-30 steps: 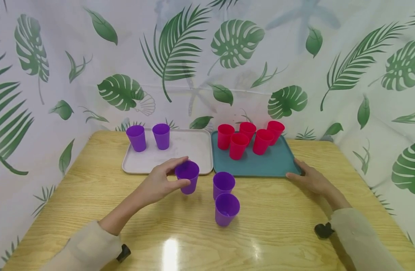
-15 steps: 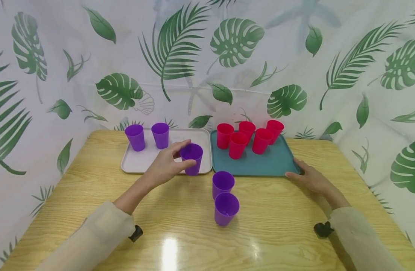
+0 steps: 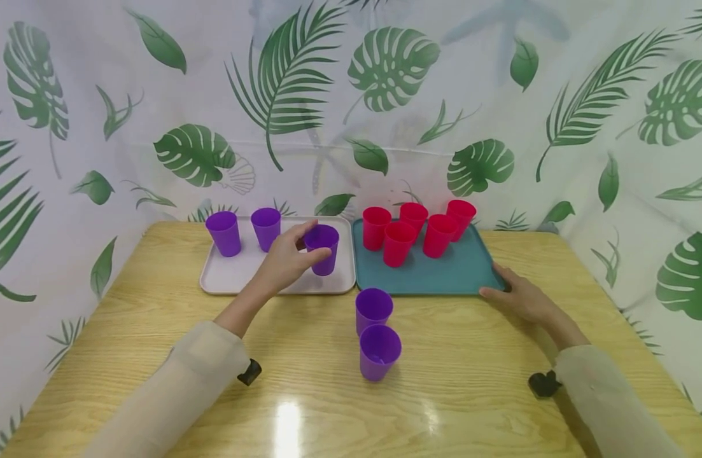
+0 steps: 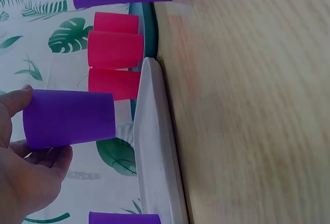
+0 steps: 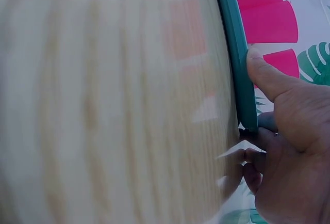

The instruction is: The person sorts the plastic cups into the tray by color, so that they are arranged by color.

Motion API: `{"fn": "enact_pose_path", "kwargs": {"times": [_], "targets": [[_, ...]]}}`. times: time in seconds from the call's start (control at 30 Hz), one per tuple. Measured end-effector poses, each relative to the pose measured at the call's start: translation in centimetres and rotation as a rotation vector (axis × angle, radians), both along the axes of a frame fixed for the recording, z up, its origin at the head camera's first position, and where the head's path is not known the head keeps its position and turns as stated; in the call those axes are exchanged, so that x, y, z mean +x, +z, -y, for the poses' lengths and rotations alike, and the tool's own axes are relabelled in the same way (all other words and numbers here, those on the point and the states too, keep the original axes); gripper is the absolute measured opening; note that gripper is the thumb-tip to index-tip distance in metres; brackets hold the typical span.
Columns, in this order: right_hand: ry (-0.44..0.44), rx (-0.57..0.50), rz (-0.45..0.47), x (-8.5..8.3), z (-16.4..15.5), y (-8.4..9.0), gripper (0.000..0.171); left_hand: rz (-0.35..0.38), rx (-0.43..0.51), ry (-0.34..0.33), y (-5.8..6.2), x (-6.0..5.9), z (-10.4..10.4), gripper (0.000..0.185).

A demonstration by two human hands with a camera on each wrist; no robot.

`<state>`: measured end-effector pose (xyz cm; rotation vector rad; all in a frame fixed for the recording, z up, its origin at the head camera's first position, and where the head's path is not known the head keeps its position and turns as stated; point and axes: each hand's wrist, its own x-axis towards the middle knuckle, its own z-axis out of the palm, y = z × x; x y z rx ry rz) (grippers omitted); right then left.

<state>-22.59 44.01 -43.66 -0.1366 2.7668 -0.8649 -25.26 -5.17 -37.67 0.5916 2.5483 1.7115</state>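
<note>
My left hand (image 3: 286, 259) grips a purple plastic cup (image 3: 323, 254), thumb on one side and fingers on the other. In the left wrist view that held cup (image 4: 72, 119) has its base a little above the white tray (image 4: 153, 131). Two more purple cups stand on the white tray (image 3: 230, 283) toward its left: one at the corner (image 3: 224, 235), one beside it (image 3: 266, 230). At the teal tray's (image 3: 419, 280) right front corner, my right hand (image 3: 525, 297) holds the edge; in the right wrist view its thumb lies on the rim (image 5: 246, 95), its fingers curled at the outer side.
Several red cups (image 3: 399, 244) stand upright on the teal tray. Two purple cups, a farther one (image 3: 373, 312) and a nearer one (image 3: 380, 353), stand close together on the wooden table (image 3: 442, 394) before the trays. A leaf-patterned cloth (image 3: 408, 140) hangs behind.
My left hand has carried the purple cup forward from over the table to over the white tray and lowered it. The right hand keeps its place at the teal tray's corner.
</note>
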Motion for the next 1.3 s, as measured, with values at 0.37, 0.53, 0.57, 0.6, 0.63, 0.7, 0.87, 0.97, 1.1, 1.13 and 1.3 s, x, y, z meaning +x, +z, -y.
{"fn": "enact_pose_path", "kwargs": {"times": [0.37, 0.53, 0.57, 0.6, 0.63, 0.7, 0.87, 0.97, 1.1, 1.13, 1.3], "targets": [[-0.001, 0.016, -0.01, 0.0, 0.0, 0.1, 0.097, -0.005, -0.081, 0.161, -0.9, -2.9, 0.5, 0.075], [-0.003, 0.015, -0.009, 0.0, -0.1, 0.1, 0.097, 0.026, -0.085, 0.207, -1.5, -4.0, 0.6, 0.076], [-0.002, 0.014, -0.009, 0.0, -0.1, 0.1, 0.097, 0.029, -0.085, 0.215, -1.6, -4.2, 0.6, 0.076], [-0.003, 0.014, -0.009, 0.0, -0.1, 0.1, 0.097, 0.028, -0.087, 0.222, -1.7, -4.4, 0.5, 0.075], [-0.004, 0.012, -0.009, 0.0, -0.1, 0.0, 0.097, 0.029, -0.087, 0.227, -1.9, -4.6, 0.4, 0.075], [-0.005, 0.01, -0.01, 0.0, -0.1, 0.0, 0.097, 0.028, -0.086, 0.24, -2.0, -5.1, 0.1, 0.075], [-0.004, -0.004, -0.013, 0.0, -0.1, -0.1, 0.097, 0.03, -0.062, 0.263, -2.1, -5.7, -0.5, 0.076], [-0.004, -0.012, -0.011, 0.0, -0.1, -0.1, 0.097, 0.036, -0.051, 0.278, -2.4, -5.9, -0.6, 0.075], [-0.001, -0.014, -0.012, 0.0, 0.0, -0.1, 0.097, 0.048, -0.057, 0.31, -3.0, -6.3, -0.5, 0.075], [0.001, -0.012, -0.013, 0.0, 0.0, 0.0, 0.097, 0.048, -0.063, 0.314, -3.1, -6.4, -0.5, 0.075], [-0.006, 0.002, -0.008, -0.1, -0.1, -0.1, 0.098, 0.034, -0.099, 0.298, -3.7, -6.7, -0.8, 0.076]]}}
